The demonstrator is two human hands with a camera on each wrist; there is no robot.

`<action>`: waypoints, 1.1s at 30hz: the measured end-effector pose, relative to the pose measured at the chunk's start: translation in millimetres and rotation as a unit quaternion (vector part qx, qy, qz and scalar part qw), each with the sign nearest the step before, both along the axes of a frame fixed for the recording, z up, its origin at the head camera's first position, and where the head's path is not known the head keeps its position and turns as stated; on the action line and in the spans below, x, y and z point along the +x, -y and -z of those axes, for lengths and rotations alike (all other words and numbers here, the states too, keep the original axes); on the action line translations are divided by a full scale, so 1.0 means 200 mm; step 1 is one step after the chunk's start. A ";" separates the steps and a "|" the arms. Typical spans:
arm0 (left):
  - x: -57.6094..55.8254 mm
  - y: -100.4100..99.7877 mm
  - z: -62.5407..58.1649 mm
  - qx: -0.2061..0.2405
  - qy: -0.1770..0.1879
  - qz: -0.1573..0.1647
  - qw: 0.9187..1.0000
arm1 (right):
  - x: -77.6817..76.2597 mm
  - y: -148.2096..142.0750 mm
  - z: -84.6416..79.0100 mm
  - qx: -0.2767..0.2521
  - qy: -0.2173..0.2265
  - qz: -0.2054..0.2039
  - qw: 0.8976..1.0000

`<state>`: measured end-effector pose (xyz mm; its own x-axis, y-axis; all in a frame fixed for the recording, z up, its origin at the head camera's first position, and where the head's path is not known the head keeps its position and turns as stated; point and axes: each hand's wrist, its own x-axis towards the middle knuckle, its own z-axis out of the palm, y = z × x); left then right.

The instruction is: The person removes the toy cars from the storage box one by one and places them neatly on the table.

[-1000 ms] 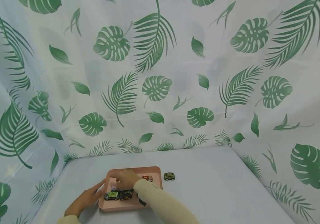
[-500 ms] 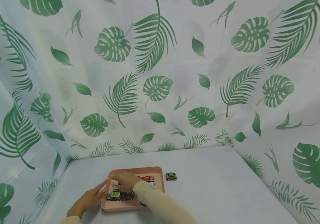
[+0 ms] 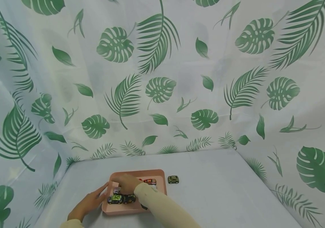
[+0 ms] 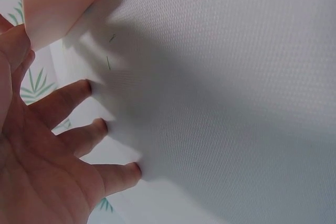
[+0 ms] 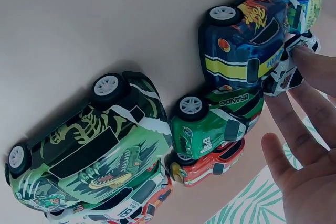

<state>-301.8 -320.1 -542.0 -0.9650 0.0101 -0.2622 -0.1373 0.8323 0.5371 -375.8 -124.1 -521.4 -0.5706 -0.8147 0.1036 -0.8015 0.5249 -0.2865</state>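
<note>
A pink tray holding several toy cars lies on the white table. My left hand stays at the tray's left edge; in the left wrist view its thumb touches the tray wall and three straight fingers spread down to the tablecloth. Inside the tray, my right hand pinches a white toy car, also partly visible in the head view beside the fingertips. That car sits close against a blue toy car and a lime-green patterned toy car. Part of it is hidden by the fingers.
An olive camouflage toy car stands outside, right of the tray. Within the tray are a dark green toy car, a green one, and red ones. Leaf-print cloth encloses the table behind and at both sides.
Within the tray, my right hand has shifted slightly, leaving more of the white car in sight. The left hand keeps its place at the tray's edge. The head view has moved a little.
</note>
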 end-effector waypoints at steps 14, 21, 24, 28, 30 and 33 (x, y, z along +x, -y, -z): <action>0.00 -0.01 -0.01 -0.002 0.001 0.000 1.000 | 0.02 -0.03 -0.03 0.002 0.012 -0.009 1.000; 0.00 -0.01 0.00 -0.002 0.003 0.000 1.000 | 0.02 -0.05 -0.06 -0.022 0.022 -0.024 0.999; -0.01 -0.02 0.00 -0.001 0.009 -0.004 1.000 | 0.02 -0.07 -0.07 -0.036 0.034 -0.035 0.998; -0.02 -0.01 0.01 -0.001 0.013 -0.009 1.000 | 0.02 -0.09 -0.08 -0.039 0.053 -0.028 0.997; -0.02 -0.01 0.02 0.000 0.014 -0.009 1.000 | 0.02 -0.09 -0.08 -0.036 0.060 -0.017 0.997; -0.03 0.01 0.02 0.001 0.014 -0.005 1.000 | 0.02 -0.10 -0.08 -0.029 0.071 0.001 0.997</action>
<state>-307.2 -321.5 -546.8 -0.9574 0.0019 -0.2886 -0.1597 0.8294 0.5353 -372.2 -103.6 -504.9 -0.5849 -0.8082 0.0687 -0.7494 0.5060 -0.4271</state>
